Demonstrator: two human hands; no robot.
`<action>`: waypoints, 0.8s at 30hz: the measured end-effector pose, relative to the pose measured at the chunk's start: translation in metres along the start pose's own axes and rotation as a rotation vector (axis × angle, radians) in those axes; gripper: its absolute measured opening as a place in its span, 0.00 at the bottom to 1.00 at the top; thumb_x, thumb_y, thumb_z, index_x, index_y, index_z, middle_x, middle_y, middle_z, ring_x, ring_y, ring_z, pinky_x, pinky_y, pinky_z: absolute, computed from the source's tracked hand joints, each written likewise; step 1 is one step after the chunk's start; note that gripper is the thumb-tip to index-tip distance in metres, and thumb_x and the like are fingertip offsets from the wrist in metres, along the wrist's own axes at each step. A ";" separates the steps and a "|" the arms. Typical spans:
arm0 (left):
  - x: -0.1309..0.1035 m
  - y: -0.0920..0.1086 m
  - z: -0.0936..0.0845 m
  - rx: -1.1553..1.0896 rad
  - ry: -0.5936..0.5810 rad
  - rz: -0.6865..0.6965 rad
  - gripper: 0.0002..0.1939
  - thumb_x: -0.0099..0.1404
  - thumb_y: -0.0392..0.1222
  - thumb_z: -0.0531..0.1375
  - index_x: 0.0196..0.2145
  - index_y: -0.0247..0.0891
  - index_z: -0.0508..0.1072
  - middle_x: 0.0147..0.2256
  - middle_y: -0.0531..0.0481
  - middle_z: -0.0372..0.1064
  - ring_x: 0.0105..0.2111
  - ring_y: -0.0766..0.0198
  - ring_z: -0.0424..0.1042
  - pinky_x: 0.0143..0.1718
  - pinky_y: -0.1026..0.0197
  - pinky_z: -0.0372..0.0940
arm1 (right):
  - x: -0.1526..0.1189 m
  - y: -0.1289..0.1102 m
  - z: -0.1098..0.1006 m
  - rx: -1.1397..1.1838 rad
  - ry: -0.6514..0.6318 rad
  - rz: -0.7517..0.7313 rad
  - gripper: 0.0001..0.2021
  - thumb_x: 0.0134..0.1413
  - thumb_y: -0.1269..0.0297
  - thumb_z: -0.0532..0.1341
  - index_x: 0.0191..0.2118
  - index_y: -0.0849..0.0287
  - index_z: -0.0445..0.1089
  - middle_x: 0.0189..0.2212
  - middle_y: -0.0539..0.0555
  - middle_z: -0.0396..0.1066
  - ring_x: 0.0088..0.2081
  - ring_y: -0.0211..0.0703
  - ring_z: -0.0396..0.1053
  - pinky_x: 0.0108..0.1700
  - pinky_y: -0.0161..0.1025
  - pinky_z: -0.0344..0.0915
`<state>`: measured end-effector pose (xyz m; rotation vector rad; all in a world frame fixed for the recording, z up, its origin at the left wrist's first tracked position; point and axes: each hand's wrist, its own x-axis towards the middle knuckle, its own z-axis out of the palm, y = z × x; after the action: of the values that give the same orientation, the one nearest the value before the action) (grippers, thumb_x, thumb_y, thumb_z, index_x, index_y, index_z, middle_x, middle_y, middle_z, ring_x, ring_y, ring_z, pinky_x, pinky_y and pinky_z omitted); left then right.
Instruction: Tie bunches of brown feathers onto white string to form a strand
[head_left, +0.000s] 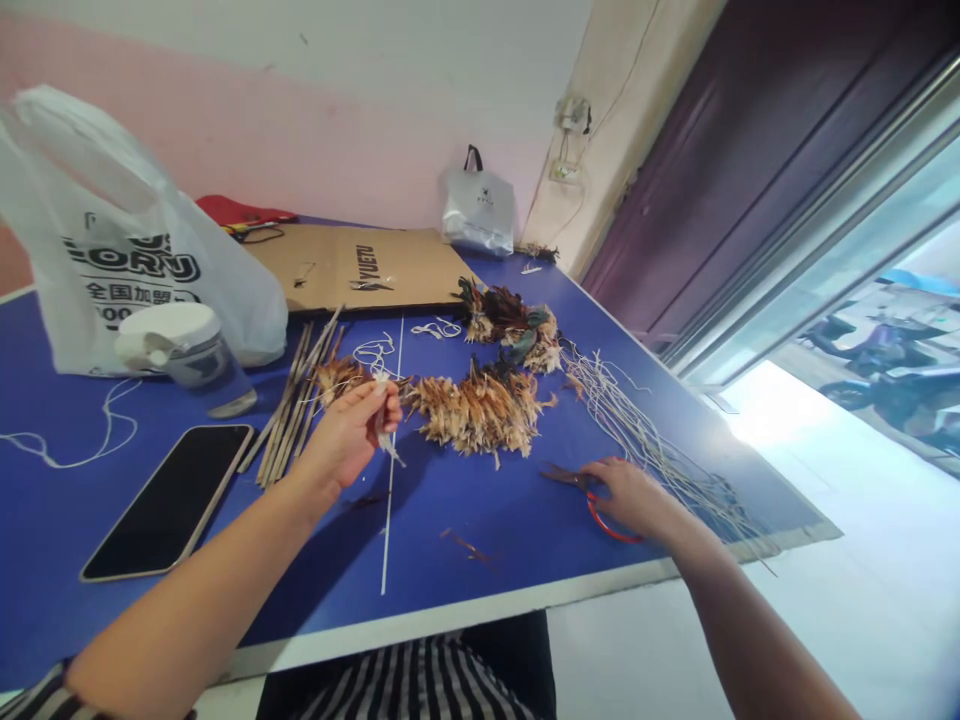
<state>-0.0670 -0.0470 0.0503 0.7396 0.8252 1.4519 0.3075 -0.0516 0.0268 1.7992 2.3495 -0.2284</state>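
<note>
My left hand (358, 425) is closed in a pinch above the table, and a pale, fluffy feather (386, 440) hangs below its fingers. White string loops (375, 350) lie just behind this hand. My right hand (630, 495) rests low at the table's right side, gripping a pair of scissors (570, 477) with red handles; the blades point left. Between the hands lies a row of brown and cream feathers (480, 410). Darker feather bundles (514, 325) sit behind it. More reddish-brown feathers (339, 378) are partly hidden behind my left hand.
Thin sticks (289, 410) and a phone (169, 500) lie on the left. Behind them stand a lidded plastic cup (195, 355) and a white plastic bag (135, 250). Pale strands (637, 430) spread along the right. Flat cardboard (322, 265) and a silver bag (480, 210) are at the back.
</note>
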 end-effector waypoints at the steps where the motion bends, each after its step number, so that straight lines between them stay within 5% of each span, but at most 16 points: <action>1: -0.002 -0.001 0.005 0.009 0.001 -0.008 0.05 0.53 0.37 0.62 0.29 0.33 0.70 0.23 0.50 0.67 0.25 0.68 0.68 0.25 0.68 0.61 | 0.002 -0.001 -0.003 -0.021 -0.005 -0.002 0.18 0.42 0.69 0.59 0.43 0.55 0.71 0.38 0.58 0.70 0.41 0.48 0.67 0.40 0.38 0.58; 6: -0.015 -0.004 0.029 0.107 -0.060 0.006 0.07 0.54 0.40 0.62 0.28 0.33 0.73 0.37 0.42 0.73 0.41 0.59 0.69 0.40 0.61 0.62 | 0.002 -0.039 -0.035 0.111 0.148 -0.044 0.15 0.45 0.69 0.59 0.42 0.55 0.72 0.42 0.59 0.70 0.44 0.51 0.66 0.45 0.44 0.59; 9: -0.026 -0.012 0.048 0.174 -0.114 0.017 0.06 0.55 0.40 0.61 0.29 0.33 0.74 0.45 0.43 0.69 0.45 0.60 0.66 0.43 0.63 0.59 | -0.001 -0.092 -0.049 0.731 0.264 -0.240 0.15 0.49 0.63 0.59 0.46 0.54 0.70 0.44 0.54 0.69 0.40 0.43 0.68 0.43 0.40 0.62; 12: -0.036 -0.023 0.065 0.167 -0.153 -0.001 0.07 0.55 0.41 0.61 0.30 0.35 0.75 0.48 0.46 0.67 0.46 0.62 0.65 0.46 0.65 0.57 | 0.002 -0.144 -0.044 1.300 0.174 -0.374 0.20 0.45 0.61 0.63 0.48 0.55 0.67 0.43 0.53 0.70 0.43 0.42 0.67 0.44 0.40 0.63; 16: -0.044 -0.032 0.076 0.094 -0.117 -0.096 0.08 0.56 0.43 0.60 0.31 0.36 0.75 0.46 0.47 0.68 0.39 0.65 0.68 0.39 0.65 0.61 | 0.011 -0.178 -0.026 1.692 0.098 -0.390 0.15 0.47 0.61 0.61 0.43 0.59 0.68 0.37 0.52 0.71 0.38 0.39 0.69 0.45 0.40 0.62; 20: -0.046 -0.028 0.065 0.078 -0.084 -0.223 0.08 0.55 0.43 0.61 0.31 0.36 0.74 0.42 0.47 0.70 0.34 0.66 0.68 0.33 0.65 0.63 | 0.000 -0.147 -0.015 1.278 0.005 -0.372 0.13 0.51 0.60 0.57 0.41 0.60 0.69 0.33 0.54 0.71 0.35 0.41 0.68 0.42 0.43 0.63; 24: -0.045 -0.018 0.039 0.116 -0.060 -0.232 0.07 0.55 0.42 0.61 0.30 0.36 0.74 0.37 0.47 0.72 0.39 0.65 0.68 0.39 0.65 0.62 | -0.018 -0.075 0.002 0.379 0.265 -0.232 0.21 0.43 0.65 0.63 0.47 0.56 0.68 0.51 0.59 0.62 0.55 0.56 0.54 0.55 0.54 0.46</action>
<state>-0.0221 -0.0899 0.0576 0.7445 0.9227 1.1777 0.2395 -0.0888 0.0307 1.7978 2.8671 -0.5283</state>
